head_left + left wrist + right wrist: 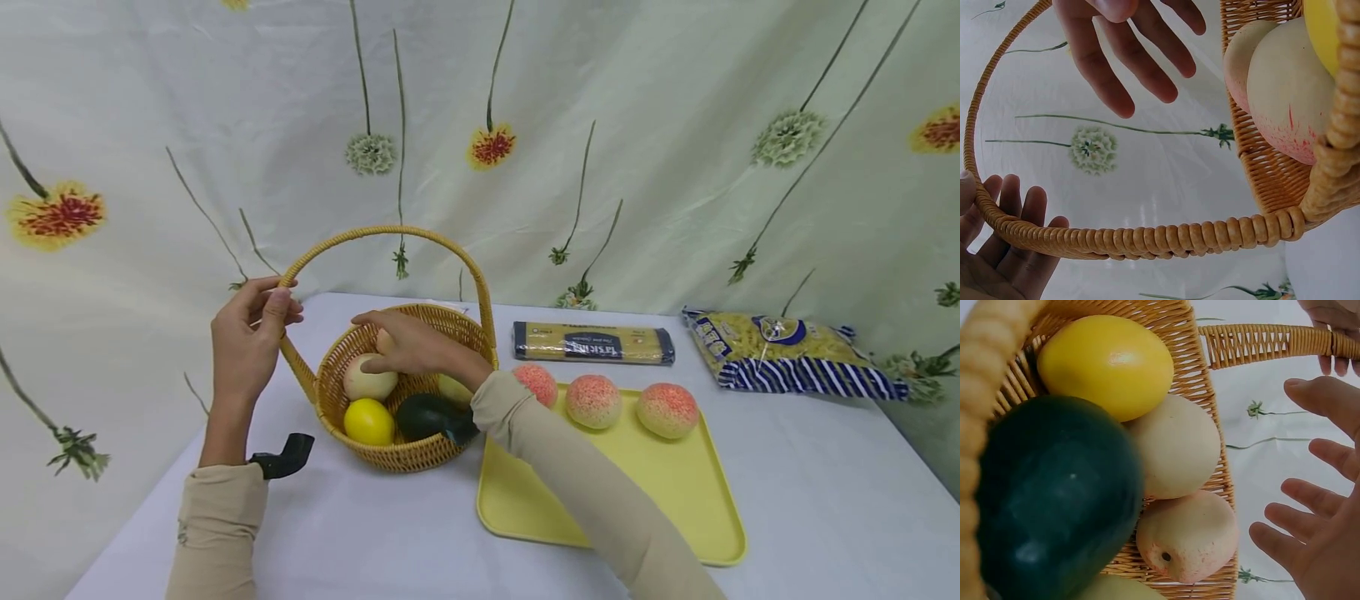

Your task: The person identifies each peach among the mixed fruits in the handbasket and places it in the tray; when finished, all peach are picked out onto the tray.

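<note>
My left hand (246, 346) holds the left side of the handle (390, 231) of a wicker basket (408, 457), thumb on one side and fingers behind it. Above the basket's far part is my right hand (414, 343), its fingers spread and nothing held in them. Below that hand lie two pale peaches with pink flecks, a nearer peach (1175, 447) and a farther peach (1186, 537). A yellow lemon (1107, 367) and a large dark green fruit (1060, 494) sit in the front of the basket. Beside them a pale green fruit (1119, 589) is partly hidden.
Right of the basket is a yellow tray (675, 483) with three red-speckled peaches (667, 410) along its far edge; my right forearm crosses it. Behind lie a spaghetti pack (592, 343) and a bag of pasta (787, 350). A flowered cloth (660, 208) hangs at the back.
</note>
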A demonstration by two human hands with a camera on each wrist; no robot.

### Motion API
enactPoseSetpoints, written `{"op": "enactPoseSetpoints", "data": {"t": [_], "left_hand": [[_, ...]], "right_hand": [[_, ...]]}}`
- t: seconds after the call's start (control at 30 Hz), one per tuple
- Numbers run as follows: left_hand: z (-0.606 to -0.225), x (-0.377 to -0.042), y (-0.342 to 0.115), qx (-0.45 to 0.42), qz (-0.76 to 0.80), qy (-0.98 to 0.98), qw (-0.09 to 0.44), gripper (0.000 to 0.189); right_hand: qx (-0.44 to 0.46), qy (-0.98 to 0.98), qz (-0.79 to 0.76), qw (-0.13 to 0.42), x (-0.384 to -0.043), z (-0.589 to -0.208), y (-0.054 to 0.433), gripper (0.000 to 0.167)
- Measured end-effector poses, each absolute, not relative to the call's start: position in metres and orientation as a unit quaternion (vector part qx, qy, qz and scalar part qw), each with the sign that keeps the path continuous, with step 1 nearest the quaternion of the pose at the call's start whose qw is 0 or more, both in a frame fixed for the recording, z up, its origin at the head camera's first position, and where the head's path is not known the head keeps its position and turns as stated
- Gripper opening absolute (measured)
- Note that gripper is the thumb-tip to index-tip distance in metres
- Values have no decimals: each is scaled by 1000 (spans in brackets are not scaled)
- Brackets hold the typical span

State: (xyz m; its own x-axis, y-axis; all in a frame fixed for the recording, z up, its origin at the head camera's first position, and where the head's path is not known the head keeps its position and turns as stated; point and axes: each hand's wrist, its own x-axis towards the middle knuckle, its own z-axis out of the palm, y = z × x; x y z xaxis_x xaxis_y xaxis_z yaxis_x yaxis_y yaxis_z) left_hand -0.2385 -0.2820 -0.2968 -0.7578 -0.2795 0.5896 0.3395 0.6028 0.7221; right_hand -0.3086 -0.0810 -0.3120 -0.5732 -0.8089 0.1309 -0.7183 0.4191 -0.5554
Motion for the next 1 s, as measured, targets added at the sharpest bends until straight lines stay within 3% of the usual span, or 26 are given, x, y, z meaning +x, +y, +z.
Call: {"op": "enactPoseSetpoints", "data": {"t": [0.67,1.0], "left_hand": [[-296,-239,-282,-21,-442,-826,350,33],[-296,-238,-283,-19,-441,-827,348,33]], "right_hand": [[-448,845,-267,116,-317,-315,-91,65],[-454,852,-237,109,-318,-317,-99,63]]}}
